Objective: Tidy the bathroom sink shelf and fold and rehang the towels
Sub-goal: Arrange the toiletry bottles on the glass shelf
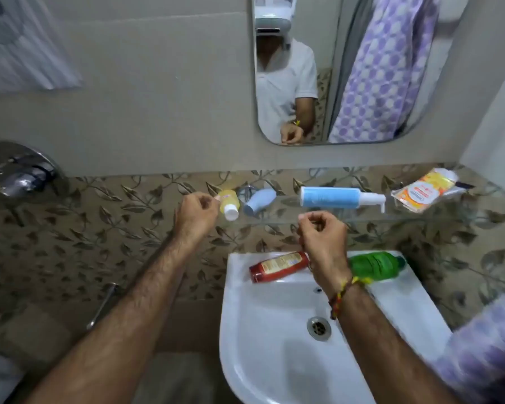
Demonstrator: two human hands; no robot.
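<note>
A glass shelf (420, 217) under the mirror holds things lying on their sides: a yellow bottle (229, 203), a small pale blue bottle (260, 201), a blue pump bottle (330, 197) and an orange packet (423, 191). My left hand (197, 214) is raised with its fingers curled. Its fingertips are at the yellow bottle's end, and a grip is not discernible. My right hand (322, 237) hovers below the shelf's front edge, fingers curled on nothing. A red bottle (277, 266) and a green bottle (373, 265) lie on the sink's (274, 360) back ledge.
A purple dotted towel (484, 345) hangs at the lower right, and the mirror (303, 135) reflects another purple dotted towel. A white cloth (27, 48) hangs top left. A chrome mixer valve (21, 170) sticks out of the left wall. The side wall closes in at the right.
</note>
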